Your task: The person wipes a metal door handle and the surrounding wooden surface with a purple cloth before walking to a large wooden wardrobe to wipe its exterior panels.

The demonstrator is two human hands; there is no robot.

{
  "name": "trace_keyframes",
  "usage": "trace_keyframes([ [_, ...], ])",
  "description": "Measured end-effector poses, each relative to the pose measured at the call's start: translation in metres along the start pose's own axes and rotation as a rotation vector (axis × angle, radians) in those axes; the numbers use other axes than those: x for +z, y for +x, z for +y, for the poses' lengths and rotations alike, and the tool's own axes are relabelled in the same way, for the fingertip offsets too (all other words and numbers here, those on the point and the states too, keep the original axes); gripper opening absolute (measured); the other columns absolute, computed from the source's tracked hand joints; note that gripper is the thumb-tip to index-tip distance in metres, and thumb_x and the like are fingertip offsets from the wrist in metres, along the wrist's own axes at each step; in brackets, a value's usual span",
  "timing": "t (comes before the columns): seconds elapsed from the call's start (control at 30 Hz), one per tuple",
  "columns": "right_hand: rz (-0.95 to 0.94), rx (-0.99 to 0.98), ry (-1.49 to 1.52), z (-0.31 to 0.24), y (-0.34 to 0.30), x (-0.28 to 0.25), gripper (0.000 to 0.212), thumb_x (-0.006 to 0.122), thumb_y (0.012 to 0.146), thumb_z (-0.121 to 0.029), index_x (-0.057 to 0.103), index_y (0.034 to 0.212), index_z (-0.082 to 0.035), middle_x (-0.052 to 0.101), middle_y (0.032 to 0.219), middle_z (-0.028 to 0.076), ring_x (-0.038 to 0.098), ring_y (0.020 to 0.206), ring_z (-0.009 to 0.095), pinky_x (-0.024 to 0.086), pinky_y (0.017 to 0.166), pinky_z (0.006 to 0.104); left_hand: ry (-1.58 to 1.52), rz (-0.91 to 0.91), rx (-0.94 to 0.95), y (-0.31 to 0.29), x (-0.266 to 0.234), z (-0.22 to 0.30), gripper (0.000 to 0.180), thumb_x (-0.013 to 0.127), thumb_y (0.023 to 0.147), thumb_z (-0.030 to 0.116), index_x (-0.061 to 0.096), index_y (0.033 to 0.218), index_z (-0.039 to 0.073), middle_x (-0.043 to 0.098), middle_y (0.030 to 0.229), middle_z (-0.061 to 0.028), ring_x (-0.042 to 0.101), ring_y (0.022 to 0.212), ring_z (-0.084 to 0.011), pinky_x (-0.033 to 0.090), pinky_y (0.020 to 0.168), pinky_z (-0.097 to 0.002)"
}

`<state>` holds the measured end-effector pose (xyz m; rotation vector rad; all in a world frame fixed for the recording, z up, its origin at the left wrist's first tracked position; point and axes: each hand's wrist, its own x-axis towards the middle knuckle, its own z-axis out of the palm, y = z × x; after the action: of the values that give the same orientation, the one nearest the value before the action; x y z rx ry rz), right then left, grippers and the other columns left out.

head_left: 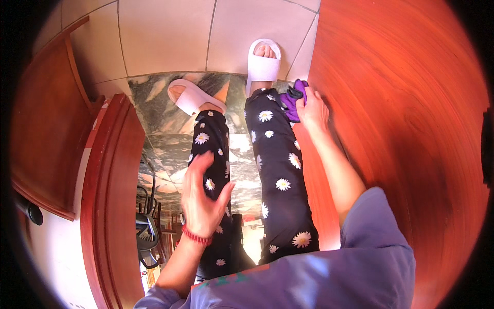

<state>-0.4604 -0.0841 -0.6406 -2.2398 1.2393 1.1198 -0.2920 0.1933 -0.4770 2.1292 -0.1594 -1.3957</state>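
My right hand (pixel 314 109) grips a purple cloth (pixel 292 110) with dark trim, low against the reddish wooden door (pixel 406 98) on my right. The fingers are closed around the cloth, which lies bunched between the door and my right trouser leg. My left hand (pixel 201 203) is open and holds nothing. Its thumb and fingers are spread above my left leg, and a red beaded bracelet (pixel 196 237) circles that wrist.
My feet, in white slippers (pixel 264 66), stand around a dark marbled strip (pixel 159 114) bordering pale floor tiles (pixel 162 41). A reddish wooden door frame (pixel 110 201) rises on the left, beside a brown wooden panel (pixel 46 123). Behind my legs is dark metal-framed furniture (pixel 147 232).
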Motion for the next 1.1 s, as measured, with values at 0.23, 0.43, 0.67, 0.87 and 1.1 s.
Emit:
trace_keyframes([
  [0.23, -0.649, -0.773, 0.813, -0.084, -0.044, -0.034, 0.057, 0.079, 0.087, -0.025, 0.058, 0.136, -0.005, 0.063, 0.114, 0.011, 0.062, 0.113, 0.029, 0.049, 0.098, 0.0358, -0.908, 0.163, -0.34, 0.089, 0.061, 0.013, 0.066, 0.068, 0.098, 0.02, 0.038, 0.155, 0.009, 0.054, 0.14, -0.011, 0.055, 0.125, -0.0207, 0.044, 0.106, -0.0355],
  [0.43, 0.147, 0.171, 1.046, -0.023, 0.085, 0.058, 0.017, 0.078, 0.087, -0.009, 0.072, 0.101, -0.001, 0.071, 0.08, 0.003, 0.067, 0.072, 0.011, 0.053, 0.064, 0.0266, -1.096, 0.157, -0.429, 0.101, 0.063, 0.002, 0.04, 0.055, 0.09, -0.011, 0.059, 0.126, 0.006, 0.065, 0.11, -0.0026, 0.06, 0.093, -0.0082, 0.05, 0.083, -0.0223],
  [0.67, 0.344, 0.681, 1.15, -0.019, 0.179, 0.107, 0.028, 0.087, 0.079, -0.015, 0.073, 0.095, 0.003, 0.071, 0.082, 0.01, 0.065, 0.066, 0.017, 0.053, 0.058, 0.0297, -0.866, -0.047, -0.275, 0.093, 0.09, 0.028, 0.049, 0.054, 0.085, -0.015, 0.055, 0.129, 0.004, 0.063, 0.116, -0.0059, 0.062, 0.109, -0.0133, 0.048, 0.097, -0.0269],
  [0.87, 0.496, 0.694, 1.095, -0.044, 0.194, 0.119, 0.027, 0.088, 0.076, -0.01, 0.072, 0.091, 0.007, 0.07, 0.075, 0.012, 0.063, 0.059, 0.02, 0.051, 0.053, 0.0329, -0.799, -0.089, -0.221, 0.091, 0.096, 0.024, 0.048, 0.054, 0.086, -0.015, 0.055, 0.129, 0.005, 0.062, 0.113, -0.0027, 0.059, 0.103, -0.0087, 0.047, 0.092, -0.0232],
  [1.1, 0.585, 0.632, 1.181, -0.019, 0.227, 0.148, 0.016, 0.079, 0.078, -0.008, 0.078, 0.088, 0.004, 0.077, 0.089, 0.017, 0.073, 0.079, 0.026, 0.056, 0.079, 0.0382, -0.667, -0.069, -0.143, 0.098, 0.102, 0.024, 0.047, 0.054, 0.087, -0.014, 0.055, 0.13, 0.005, 0.063, 0.111, -0.0029, 0.059, 0.1, -0.0082, 0.048, 0.089, -0.0225],
])
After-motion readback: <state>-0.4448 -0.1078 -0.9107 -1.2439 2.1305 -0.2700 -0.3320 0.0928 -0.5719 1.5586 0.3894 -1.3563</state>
